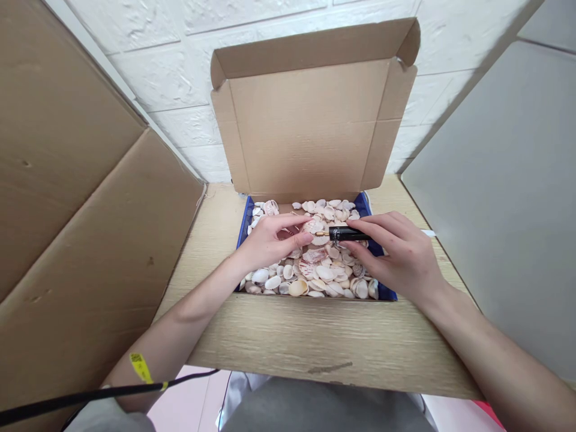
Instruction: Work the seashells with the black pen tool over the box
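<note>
My left hand (281, 240) pinches a pale pinkish scallop shell (314, 225) by its left edge, between thumb and fingers. In my right hand (391, 249) lies a slim black mini drill (344, 233), gripped between thumb and fingers and pointing left. Its brass-coloured tip (320, 233) is at the shell; whether the two touch I cannot tell. Both hands are above a blue-walled cardboard box (246, 222) with many loose seashells (324, 273) in it, white, cream and pink-streaked.
The box's brown lid (310, 120) stands open against a white brick wall (153, 84). A large cardboard panel (90, 210) rises at the left, a grey panel (504, 198) at the right. A black cable (90, 396) crosses the lower left, in front of the wooden table (288, 336).
</note>
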### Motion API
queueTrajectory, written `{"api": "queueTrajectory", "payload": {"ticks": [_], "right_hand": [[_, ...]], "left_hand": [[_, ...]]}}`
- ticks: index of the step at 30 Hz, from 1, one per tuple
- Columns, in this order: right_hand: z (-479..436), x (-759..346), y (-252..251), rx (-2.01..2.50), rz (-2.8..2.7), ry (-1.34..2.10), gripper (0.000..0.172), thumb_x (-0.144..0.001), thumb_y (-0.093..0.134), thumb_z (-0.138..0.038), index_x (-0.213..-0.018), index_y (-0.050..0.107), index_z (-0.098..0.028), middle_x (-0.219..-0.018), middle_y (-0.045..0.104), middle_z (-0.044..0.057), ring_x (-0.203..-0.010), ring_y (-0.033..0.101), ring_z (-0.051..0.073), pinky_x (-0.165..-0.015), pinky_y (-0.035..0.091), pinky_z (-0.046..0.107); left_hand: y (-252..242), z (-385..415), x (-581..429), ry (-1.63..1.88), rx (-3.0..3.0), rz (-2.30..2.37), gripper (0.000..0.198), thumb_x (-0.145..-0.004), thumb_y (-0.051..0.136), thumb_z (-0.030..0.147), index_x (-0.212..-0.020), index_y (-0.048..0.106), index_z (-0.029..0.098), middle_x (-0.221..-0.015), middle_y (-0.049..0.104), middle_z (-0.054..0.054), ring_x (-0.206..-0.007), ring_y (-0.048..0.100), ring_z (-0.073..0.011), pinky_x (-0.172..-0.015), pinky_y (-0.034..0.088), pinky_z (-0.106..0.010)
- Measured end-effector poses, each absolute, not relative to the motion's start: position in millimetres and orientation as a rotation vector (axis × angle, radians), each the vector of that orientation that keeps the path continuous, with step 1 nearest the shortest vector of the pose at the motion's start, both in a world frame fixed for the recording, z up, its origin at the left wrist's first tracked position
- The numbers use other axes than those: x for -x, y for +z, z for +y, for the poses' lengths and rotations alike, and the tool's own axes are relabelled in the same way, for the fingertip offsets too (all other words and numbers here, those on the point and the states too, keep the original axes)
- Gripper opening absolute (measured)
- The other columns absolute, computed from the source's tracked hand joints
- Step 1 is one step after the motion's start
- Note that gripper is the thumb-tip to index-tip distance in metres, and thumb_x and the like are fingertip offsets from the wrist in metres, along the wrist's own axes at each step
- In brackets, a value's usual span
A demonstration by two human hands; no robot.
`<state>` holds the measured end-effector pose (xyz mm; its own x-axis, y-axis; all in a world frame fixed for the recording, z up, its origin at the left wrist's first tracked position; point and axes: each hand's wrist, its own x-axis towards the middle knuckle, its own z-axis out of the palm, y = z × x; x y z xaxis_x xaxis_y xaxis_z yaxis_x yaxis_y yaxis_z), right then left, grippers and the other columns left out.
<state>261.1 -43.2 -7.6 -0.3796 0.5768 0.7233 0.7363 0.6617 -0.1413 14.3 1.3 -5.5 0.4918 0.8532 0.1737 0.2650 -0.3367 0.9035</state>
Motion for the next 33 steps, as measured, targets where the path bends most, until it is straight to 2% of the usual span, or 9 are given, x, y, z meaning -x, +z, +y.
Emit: {"api": "queueTrajectory", "payload": {"ticks": [14,19,33], "right_hand": [[-43.9,-261.5,-7.4,1.061,-2.097,-0.176,0.025,-0.088,0.069,-0.029,-0.113,0.066,-0.026,-0.092,0.073,0.007,-0.077,0.068,0.024,-0.067,0.057,0.040],[-44.0,-261.3,-8.1,1.037,-2.098,-0.210,0.026,-0.087,0.071,-0.027,-0.112,0.065,-0.023,-0.092,0.073,0.009,-0.077,0.067,0.024,-0.067,0.057,0.040],[-44.7,-260.5,-6.0,1.055,-2.103,-0.190,0.025,-0.087,0.071,-0.029,-0.111,0.066,-0.027,-0.091,0.074,0.006,-0.074,0.068,0.023,-0.064,0.057,0.038]], "left_hand": [[-5.0,1.1,-14.4,0.824,-1.857,0.928,0.039,-0.084,0.071,0.041,-0.113,0.074,0.015,-0.101,0.076,-0.009,-0.089,0.071,-0.0187,-0.068,0.058,-0.026],[-5.2,1.1,-14.2,0.816,-1.873,0.931,0.040,-0.085,0.070,0.042,-0.113,0.073,0.013,-0.096,0.075,-0.009,-0.079,0.069,-0.0162,-0.063,0.055,-0.025],[-6.5,2.3,-14.5,0.801,-1.915,0.914,0.043,-0.085,0.069,0.043,-0.114,0.073,0.010,-0.086,0.072,-0.007,-0.067,0.062,-0.0125,-0.057,0.048,-0.023]]}}
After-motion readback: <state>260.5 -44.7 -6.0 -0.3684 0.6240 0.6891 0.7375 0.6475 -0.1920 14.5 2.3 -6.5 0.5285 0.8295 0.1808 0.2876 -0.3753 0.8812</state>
